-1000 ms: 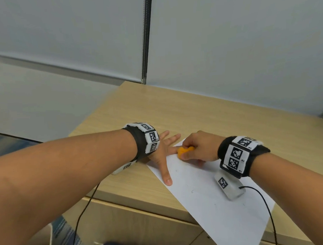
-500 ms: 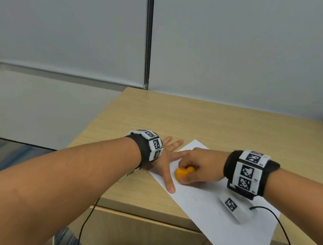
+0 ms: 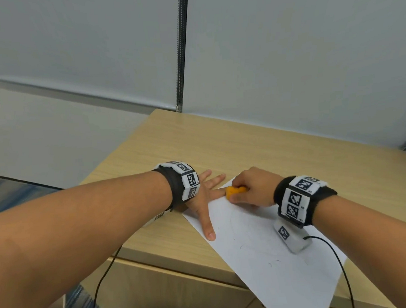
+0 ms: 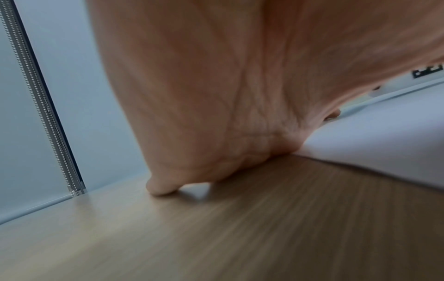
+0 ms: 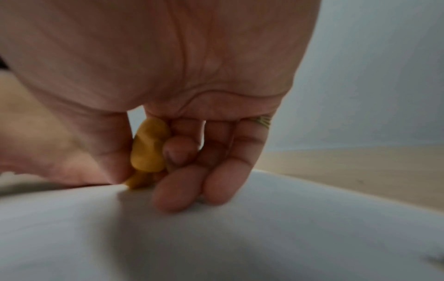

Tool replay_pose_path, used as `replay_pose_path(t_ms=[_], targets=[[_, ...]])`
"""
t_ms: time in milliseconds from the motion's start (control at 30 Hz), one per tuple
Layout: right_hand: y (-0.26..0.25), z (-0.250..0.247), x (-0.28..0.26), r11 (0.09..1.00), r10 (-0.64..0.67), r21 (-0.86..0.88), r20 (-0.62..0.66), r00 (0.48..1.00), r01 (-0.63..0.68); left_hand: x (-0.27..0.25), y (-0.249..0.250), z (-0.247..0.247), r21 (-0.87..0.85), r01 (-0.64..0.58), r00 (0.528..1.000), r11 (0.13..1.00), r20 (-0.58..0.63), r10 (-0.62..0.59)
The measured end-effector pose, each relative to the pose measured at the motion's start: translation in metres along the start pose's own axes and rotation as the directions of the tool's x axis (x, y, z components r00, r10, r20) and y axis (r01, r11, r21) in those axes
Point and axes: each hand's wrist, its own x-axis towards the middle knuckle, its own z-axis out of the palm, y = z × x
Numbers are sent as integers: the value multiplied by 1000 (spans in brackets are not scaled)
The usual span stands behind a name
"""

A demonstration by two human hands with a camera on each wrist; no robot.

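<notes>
**Orange lump back at the top of the sheet**

Half a second ago the right hand (image 3: 253, 189) had dragged the orange lump (image 3: 234, 191) down the paper toward the left thumb. Now it has slid it back up, close to the far corner and right at the tip of the left index finger.

One orange lump is in play. It is pinched between the right thumb and the curled fingers (image 5: 177, 152), and its lower end presses on the paper. The right wrist view shows this pinch plainly, along with one ring (image 5: 261, 120) on that hand.

One white sheet (image 3: 273, 263) lies skewed on the one wooden desk (image 3: 220, 148), its near corner hanging over the front edge. A few faint pencil marks (image 3: 242, 246) are scattered across it.

The left hand (image 3: 203, 201) lies flat with its fingers spread and grasps nothing. Its thumb and index finger rest on the left edge of the sheet, and the heel of the palm sits on the bare wood, as the left wrist view confirms.

Two marker wristbands are visible, one on the left wrist (image 3: 184, 180) and one on the right (image 3: 301, 200). Two black cables run down off the desk, one on the left (image 3: 103, 281) and one on the right (image 3: 339, 264).
</notes>
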Motion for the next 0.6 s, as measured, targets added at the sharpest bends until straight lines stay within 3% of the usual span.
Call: replay_pose_path(t_ms=[167, 333, 533, 600], targets=[[-24, 16, -13, 991, -114, 74, 94, 989, 107, -2, 1, -3, 20, 1, 1000, 1000, 16, -2], [4, -1, -3, 992, 113, 60, 11, 994, -113, 4, -3, 1, -5, 12, 1000, 1000, 20, -12], [0, -8, -16, 977, 213, 18, -5, 977, -213, 4, -2, -1, -7, 12, 1000, 1000, 24, -12], [-1, -12, -28, 964, 258, -68, -22, 966, -259, 3, -1, -1, 4, 22, 999, 1000, 23, -22]])
